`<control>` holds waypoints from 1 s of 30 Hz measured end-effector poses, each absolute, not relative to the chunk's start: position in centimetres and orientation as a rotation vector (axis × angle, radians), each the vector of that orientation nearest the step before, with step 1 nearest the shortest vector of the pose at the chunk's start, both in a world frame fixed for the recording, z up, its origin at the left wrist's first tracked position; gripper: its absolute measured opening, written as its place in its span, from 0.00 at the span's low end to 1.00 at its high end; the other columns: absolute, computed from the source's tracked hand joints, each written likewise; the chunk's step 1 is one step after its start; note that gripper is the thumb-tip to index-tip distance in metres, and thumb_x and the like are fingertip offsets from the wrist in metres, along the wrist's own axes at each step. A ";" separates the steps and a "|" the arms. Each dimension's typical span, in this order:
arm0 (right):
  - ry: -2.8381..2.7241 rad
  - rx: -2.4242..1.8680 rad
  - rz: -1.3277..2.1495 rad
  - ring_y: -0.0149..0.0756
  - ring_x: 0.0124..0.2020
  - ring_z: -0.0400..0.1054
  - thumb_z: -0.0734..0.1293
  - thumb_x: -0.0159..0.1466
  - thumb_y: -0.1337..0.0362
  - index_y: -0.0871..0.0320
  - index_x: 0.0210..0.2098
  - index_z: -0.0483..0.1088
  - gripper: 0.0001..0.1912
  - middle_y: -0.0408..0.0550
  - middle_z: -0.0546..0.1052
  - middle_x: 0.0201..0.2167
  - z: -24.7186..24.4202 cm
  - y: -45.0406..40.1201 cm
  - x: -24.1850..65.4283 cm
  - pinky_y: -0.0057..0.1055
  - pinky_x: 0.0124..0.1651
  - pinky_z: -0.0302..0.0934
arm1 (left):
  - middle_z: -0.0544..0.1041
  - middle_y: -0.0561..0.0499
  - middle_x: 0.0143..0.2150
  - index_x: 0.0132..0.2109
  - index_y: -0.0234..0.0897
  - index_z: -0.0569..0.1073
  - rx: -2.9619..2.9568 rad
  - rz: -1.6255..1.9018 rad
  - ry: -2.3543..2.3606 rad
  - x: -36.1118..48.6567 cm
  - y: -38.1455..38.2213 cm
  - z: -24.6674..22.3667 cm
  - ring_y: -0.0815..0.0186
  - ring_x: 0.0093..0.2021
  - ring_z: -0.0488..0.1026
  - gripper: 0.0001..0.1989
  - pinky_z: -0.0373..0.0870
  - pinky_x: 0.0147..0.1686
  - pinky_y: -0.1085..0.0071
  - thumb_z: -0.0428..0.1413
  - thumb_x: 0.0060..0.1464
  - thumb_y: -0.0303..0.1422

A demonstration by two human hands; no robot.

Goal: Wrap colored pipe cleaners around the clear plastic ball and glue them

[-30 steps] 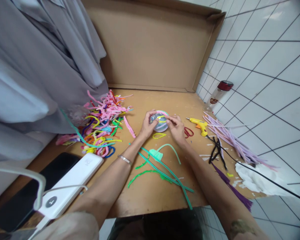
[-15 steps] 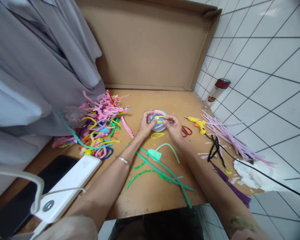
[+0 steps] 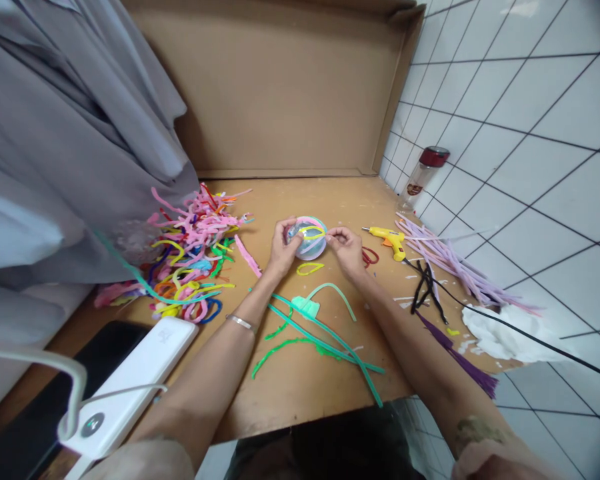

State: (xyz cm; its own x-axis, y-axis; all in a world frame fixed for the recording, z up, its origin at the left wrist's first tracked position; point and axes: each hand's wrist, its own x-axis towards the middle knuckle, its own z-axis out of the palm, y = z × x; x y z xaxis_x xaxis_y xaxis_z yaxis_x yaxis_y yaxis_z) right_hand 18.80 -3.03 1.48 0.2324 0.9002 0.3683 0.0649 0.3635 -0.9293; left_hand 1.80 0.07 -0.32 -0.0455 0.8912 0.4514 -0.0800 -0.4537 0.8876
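Note:
My left hand (image 3: pixel 285 248) grips the left side of a round clear disc (image 3: pixel 314 249) with a pink and teal rim, its thumb over the face. A yellow pipe-cleaner loop (image 3: pixel 311 231) lies across the disc. At the disc's right edge, my right hand (image 3: pixel 344 245) pinches the tip of the yellow loop. Another yellow loop (image 3: pixel 310 269) rests on the table just below. Nearer my body are a light green piece (image 3: pixel 306 307), crossed teal stems (image 3: pixel 330 335) and bright green stems (image 3: pixel 279 349).
Tangled pipe cleaners (image 3: pixel 200 233) lie left, above a white power bank (image 3: pixel 135 380). On the right are red-handled scissors (image 3: pixel 370 257), a yellow glue gun (image 3: pixel 389 239), lilac stems (image 3: pixel 450 260), black stems (image 3: pixel 427 288), a purple tassel (image 3: pixel 463 360) and a bottle (image 3: pixel 421 177).
The yellow loop on the disc now shows wider, with its tip at the right edge. My right fingers have shifted slightly off the disc's face. The whole view has moved slightly.

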 end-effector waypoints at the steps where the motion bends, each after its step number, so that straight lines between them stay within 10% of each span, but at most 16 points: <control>1: -1.216 -1.043 0.716 0.36 0.33 0.71 0.71 0.52 0.56 0.55 0.29 0.73 0.10 0.44 0.78 0.30 1.5 -3.1 18.8 0.34 0.40 0.68 | 0.75 0.44 0.57 0.49 0.41 0.72 1.453 1.612 0.902 1.8 0.1 -0.4 0.56 0.62 0.70 0.20 0.62 0.66 0.58 0.64 0.51 0.42; 30: -1.598 -0.904 0.254 0.39 0.42 0.72 0.65 0.63 0.69 0.52 0.32 0.79 0.10 0.47 0.75 0.35 1.0 -3.7 19.3 0.39 0.47 0.68 | 0.75 0.45 0.57 0.49 0.41 0.72 1.479 1.621 0.894 1.9 0.1 -0.2 0.57 0.62 0.70 0.18 0.62 0.66 0.57 0.63 0.51 0.40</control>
State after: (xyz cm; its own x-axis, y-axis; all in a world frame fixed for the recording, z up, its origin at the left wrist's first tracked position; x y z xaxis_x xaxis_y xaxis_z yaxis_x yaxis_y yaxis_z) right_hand 19.30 -3.70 1.04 0.0254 0.6692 0.7427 0.4065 0.6718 -0.6192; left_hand 1.95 0.11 -0.23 -0.0474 0.8816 0.4696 -0.0730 -0.4719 0.8786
